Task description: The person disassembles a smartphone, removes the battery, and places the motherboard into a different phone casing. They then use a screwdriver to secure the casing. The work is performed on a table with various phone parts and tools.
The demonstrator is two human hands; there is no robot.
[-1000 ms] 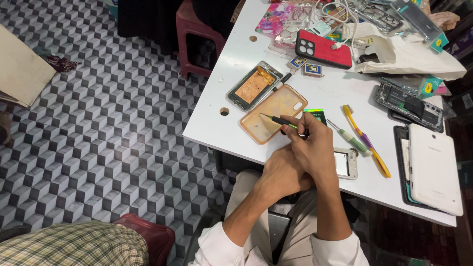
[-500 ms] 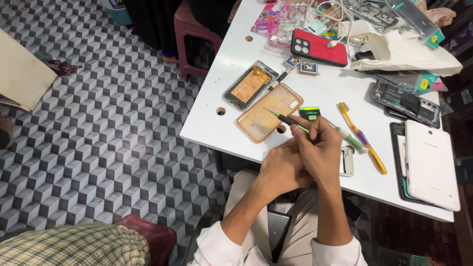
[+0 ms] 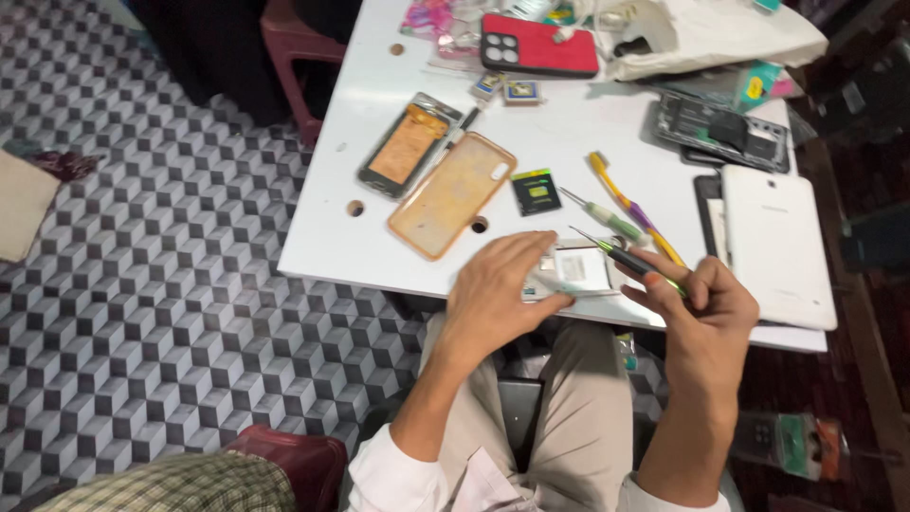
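My left hand (image 3: 498, 289) rests on a small white phone part (image 3: 569, 270) at the near edge of the white table (image 3: 327, 228), fingers pressing it down. My right hand (image 3: 701, 303) holds a thin screwdriver (image 3: 621, 256) with a dark green grip, its tip pointing up and left over that part. A second screwdriver (image 3: 602, 216) and a yellow-purple toothbrush (image 3: 630, 204) lie just beyond. An orange clear phone case (image 3: 450, 194) lies to the left of my hands.
An opened phone (image 3: 408, 147), a red phone case (image 3: 538, 45), a small dark square chip pack (image 3: 536, 190), a white tablet (image 3: 777, 242), a dark phone frame (image 3: 725, 128) and a white bag (image 3: 706, 33) share the table. A red stool (image 3: 299, 52) stands on the patterned floor.
My hands have separated: the left moved onto the white part, the right swung rightward with the screwdriver. The camera view shifted closer and to the right.
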